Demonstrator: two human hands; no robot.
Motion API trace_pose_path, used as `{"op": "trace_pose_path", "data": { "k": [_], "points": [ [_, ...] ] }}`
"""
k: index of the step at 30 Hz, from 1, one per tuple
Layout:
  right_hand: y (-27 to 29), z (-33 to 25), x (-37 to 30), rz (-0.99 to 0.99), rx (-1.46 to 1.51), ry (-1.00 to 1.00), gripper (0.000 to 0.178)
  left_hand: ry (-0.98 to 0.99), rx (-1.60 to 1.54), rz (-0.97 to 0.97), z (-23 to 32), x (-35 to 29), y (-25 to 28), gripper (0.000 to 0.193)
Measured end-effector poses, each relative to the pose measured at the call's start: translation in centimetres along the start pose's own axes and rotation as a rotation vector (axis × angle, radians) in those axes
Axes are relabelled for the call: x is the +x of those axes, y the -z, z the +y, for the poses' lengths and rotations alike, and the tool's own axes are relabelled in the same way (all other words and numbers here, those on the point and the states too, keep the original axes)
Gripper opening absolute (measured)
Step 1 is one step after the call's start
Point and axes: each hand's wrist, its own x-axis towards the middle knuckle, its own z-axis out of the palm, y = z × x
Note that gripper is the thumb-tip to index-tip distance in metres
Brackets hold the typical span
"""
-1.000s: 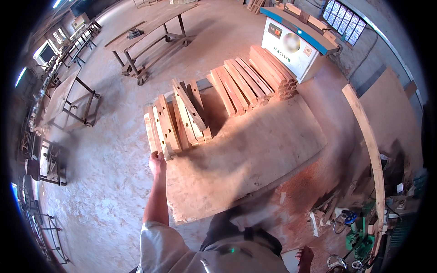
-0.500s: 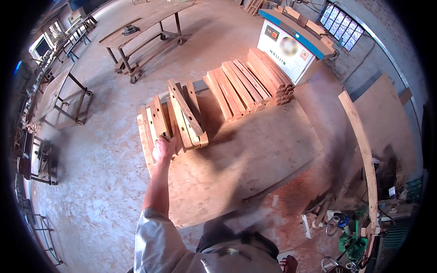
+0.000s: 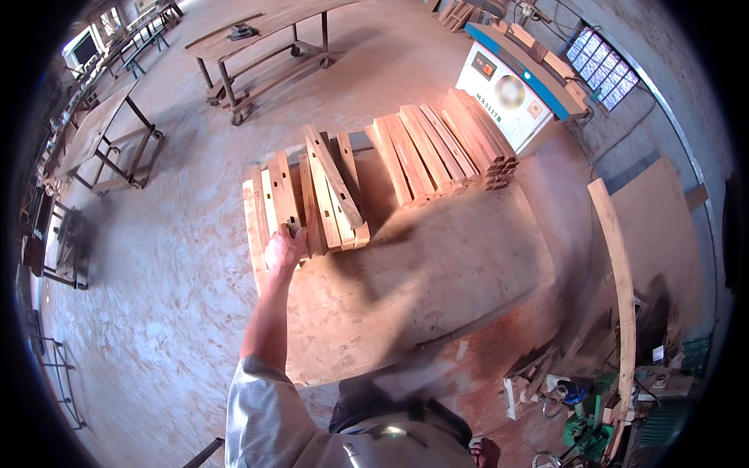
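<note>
Since half a second ago, the left hand (image 3: pixel 285 248) has settled on the near end of a wooden slat (image 3: pixel 282 195), fingers curled around it, centre-left on the worktop (image 3: pixel 437 281). Likely picking; next needs a clean lift clear of neighbouring slats (image 3: pixel 331 191). Right hand unseen.

bright daylight, probably from right windows (image 3: pixel 605 66) | shadows fall left | heavy fisheye bend, black rim | lower centre blurred
</note>
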Motion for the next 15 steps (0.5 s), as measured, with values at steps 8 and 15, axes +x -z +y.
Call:
{"op": "trace_pose_path", "data": {
  "k": [8,15],
  "points": [
    [-0.2,-3.3,-1.3,-0.462,-0.809,0.952,0.044,-0.008,-0.028,-0.023,0.1,0.2,-0.1,0.046],
    [-10.3,-9.0,-6.1,0.23,-0.066,0.08,0.026,0.077,-0.365,-0.243,-0.9,-0.1,0.6,0.047]
  ]
}}
